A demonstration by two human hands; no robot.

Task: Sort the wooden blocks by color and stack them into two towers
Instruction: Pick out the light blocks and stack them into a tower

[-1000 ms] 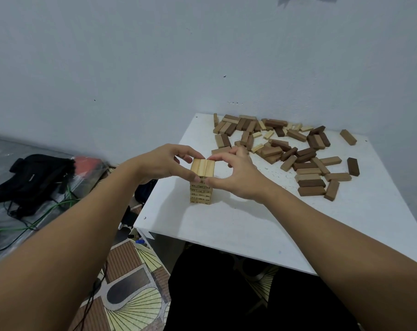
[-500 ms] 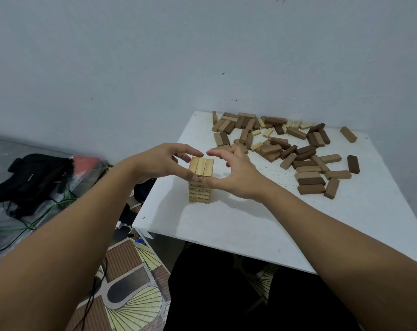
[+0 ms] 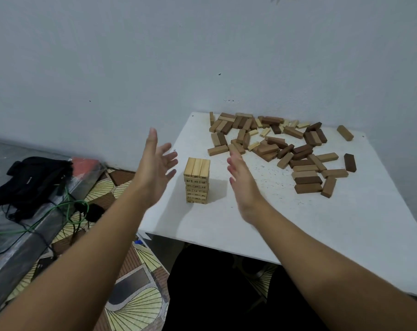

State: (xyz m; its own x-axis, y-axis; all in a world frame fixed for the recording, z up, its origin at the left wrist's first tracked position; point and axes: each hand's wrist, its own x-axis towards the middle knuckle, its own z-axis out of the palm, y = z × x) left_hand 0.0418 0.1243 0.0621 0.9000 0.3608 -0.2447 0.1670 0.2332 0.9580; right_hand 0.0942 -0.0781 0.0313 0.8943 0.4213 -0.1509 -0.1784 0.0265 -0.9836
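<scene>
A light wooden tower stands upright near the left edge of the white counter, its top layer three pale blocks laid side by side, with small numbers printed on the block ends. The left hand hangs just left of the tower with fingers spread and straight, touching nothing. The right hand is held edge-on just right of the tower, fingers straight and together, also clear of it. At the far right of the counter lies a loose pile of blocks, light and dark brown mixed. A black bag lies at left beside a green cable.
</scene>
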